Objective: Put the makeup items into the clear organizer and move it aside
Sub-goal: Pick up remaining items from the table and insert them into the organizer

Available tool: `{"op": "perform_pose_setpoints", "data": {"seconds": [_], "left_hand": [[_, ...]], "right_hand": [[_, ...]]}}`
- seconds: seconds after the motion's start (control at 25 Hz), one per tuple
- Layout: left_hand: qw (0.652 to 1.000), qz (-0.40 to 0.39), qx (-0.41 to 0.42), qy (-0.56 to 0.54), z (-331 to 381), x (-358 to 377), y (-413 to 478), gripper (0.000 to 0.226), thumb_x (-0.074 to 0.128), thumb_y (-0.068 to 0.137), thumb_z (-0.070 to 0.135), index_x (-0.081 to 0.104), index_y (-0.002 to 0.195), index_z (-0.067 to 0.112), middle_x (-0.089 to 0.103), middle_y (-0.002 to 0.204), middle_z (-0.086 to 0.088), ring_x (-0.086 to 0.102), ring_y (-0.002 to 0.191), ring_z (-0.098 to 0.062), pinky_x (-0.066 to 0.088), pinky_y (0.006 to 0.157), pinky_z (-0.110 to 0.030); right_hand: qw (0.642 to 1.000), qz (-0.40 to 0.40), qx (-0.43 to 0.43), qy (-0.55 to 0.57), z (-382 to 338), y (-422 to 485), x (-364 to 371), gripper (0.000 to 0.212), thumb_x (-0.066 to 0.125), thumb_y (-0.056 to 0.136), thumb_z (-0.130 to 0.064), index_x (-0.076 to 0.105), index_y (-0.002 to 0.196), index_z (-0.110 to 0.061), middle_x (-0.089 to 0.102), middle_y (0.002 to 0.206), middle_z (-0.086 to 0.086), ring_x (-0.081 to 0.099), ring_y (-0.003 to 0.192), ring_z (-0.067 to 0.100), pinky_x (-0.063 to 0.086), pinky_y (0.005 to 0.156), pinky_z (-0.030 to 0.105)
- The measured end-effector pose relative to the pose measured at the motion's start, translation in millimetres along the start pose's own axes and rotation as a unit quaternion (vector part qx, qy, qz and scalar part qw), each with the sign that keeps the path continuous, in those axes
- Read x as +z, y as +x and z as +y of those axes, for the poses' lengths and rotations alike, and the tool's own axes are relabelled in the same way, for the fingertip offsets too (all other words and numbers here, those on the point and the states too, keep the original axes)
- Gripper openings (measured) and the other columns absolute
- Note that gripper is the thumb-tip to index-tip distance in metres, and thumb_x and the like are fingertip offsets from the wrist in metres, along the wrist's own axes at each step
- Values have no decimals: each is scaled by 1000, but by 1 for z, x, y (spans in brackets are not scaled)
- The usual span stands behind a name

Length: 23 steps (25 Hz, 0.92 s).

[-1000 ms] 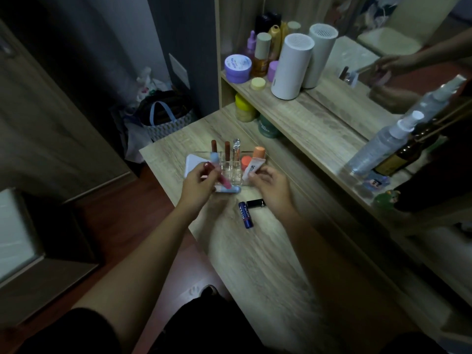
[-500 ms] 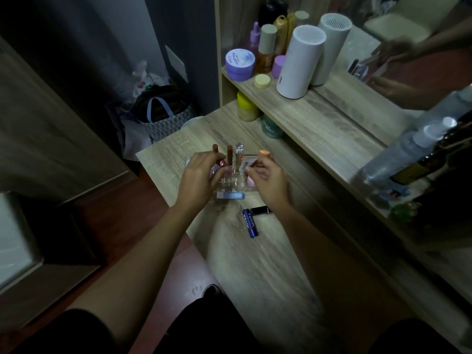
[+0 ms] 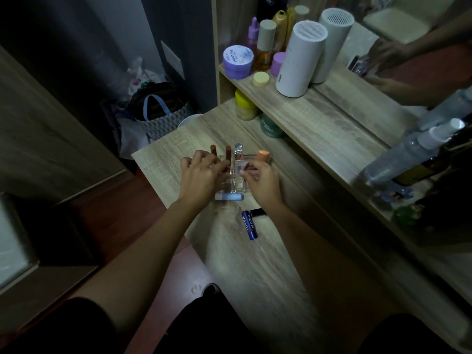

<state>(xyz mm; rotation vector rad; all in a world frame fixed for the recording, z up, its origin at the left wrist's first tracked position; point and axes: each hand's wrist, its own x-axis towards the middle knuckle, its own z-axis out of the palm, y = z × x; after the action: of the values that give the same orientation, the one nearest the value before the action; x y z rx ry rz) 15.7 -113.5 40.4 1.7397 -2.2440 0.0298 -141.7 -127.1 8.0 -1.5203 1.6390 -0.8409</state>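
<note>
Organizer [image 3: 236,183] is set on the desk [image 3: 255,277], flanked by both hands. Left hand [image 3: 201,175] fingers are curled on its left side, right hand [image 3: 263,180] fingers on its right; firm grip cannot be told. Blue tube [image 3: 229,197] is touching its near edge; Nivea stick [image 3: 249,225] lies nearer still.

Hands: two, left hand [image 3: 201,175], right hand [image 3: 263,181]
Clear organizer [image 3: 236,186]: one
Upright tubes [image 3: 228,153] in organizer: about five
Items lying loose on table: three, blue Nivea stick [image 3: 249,225], black item [image 3: 258,213], pale blue tube [image 3: 229,197]
White cylinders [image 3: 301,58]: two
</note>
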Motion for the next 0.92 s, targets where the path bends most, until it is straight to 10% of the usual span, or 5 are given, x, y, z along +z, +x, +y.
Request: {"op": "perform_pose_setpoints", "data": {"seconds": [0.16,0.68,0.92], "left_hand": [[1000,-5,-8,8,4,-2,6,27,67,80,25,66,105,14,74,96,-9,58,103,-32,40,78,-46],[1000,5,-23,20,1,-3,11,21,61,85,31,65,95,14,71,100,-5,58,100,-30,40,77,-44],[987,-8,39,-157,4,8,-37,15,66,83,11,66,95,1,68,89,-18,63,83,-33,53,72,-42]], "right_hand": [[999,-12,15,-46,2,-1,1,19,61,88,-6,62,107,-7,68,108,13,66,99,21,55,87,33],[988,-28,15,-148,-2,4,0,18,53,92,-9,60,108,-12,64,108,7,51,86,6,38,73,15],[991,15,-21,-128,3,-38,-9,22,60,88,-7,64,109,-10,69,101,10,64,90,16,45,77,20]]}}
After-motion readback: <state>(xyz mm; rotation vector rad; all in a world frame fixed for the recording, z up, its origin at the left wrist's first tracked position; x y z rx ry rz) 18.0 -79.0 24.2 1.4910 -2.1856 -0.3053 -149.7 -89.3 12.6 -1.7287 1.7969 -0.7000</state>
